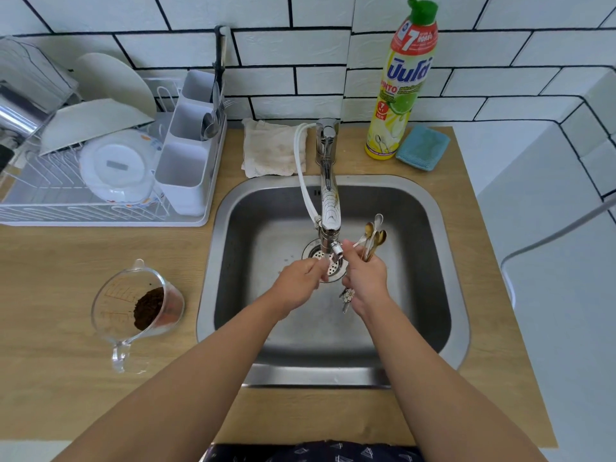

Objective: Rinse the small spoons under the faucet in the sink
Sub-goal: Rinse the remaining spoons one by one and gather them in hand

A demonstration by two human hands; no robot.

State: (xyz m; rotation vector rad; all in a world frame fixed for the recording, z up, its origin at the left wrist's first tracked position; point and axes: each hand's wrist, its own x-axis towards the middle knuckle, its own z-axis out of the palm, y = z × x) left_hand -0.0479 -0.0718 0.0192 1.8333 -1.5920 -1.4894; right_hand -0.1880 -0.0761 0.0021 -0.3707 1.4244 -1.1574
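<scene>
Right hand [365,278] grips small spoons [372,236] upright over sink [446,261], bowls pointing away. Left hand [298,283] fingers curl at faucet [328,195] outlet, apparently pinching something unclear.

hands [301,281]: 2 | small spoons [372,236]: cannot tell exactly | faucet [328,195]: 1 | sink [430,261]: 1 | detergent bottle [401,85]: 1

The small spoons [371,238] are a bunch of thin gold and silver ones, bowls pointing up. They stand over the steel sink [433,261], just right of the faucet [328,208] spout.
</scene>
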